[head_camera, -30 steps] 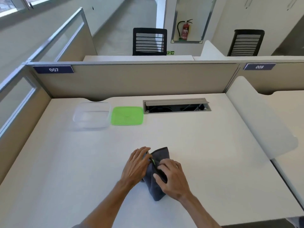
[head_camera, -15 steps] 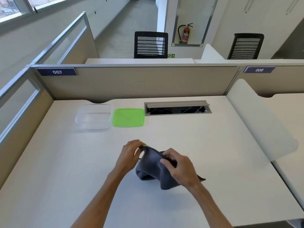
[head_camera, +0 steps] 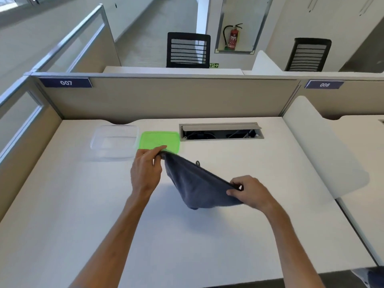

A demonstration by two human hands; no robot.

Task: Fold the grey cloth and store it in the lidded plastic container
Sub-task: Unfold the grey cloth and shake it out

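The grey cloth (head_camera: 197, 183) hangs stretched between both hands above the middle of the white desk (head_camera: 83, 204), its lower part sagging toward the surface. My left hand (head_camera: 146, 169) pinches its far left corner. At the near right corner, my right hand (head_camera: 249, 191) grips the edge. A small loop sticks up from the cloth's top edge. The clear plastic container (head_camera: 114, 142) stands open at the back left of the desk. Its green lid (head_camera: 159, 140) lies flat beside it on the right, partly behind my left hand.
An open cable tray (head_camera: 221, 132) is set into the desk behind the cloth. Beige partition panels (head_camera: 166, 98) wall the desk at the back and left. A white divider (head_camera: 324, 146) bounds the right side. Two black chairs stand beyond the partition.
The bunched cloth was lifted off the desk and pulled open. My left hand moved away toward the lid and my right hand moved right, stretching the top edge between them.
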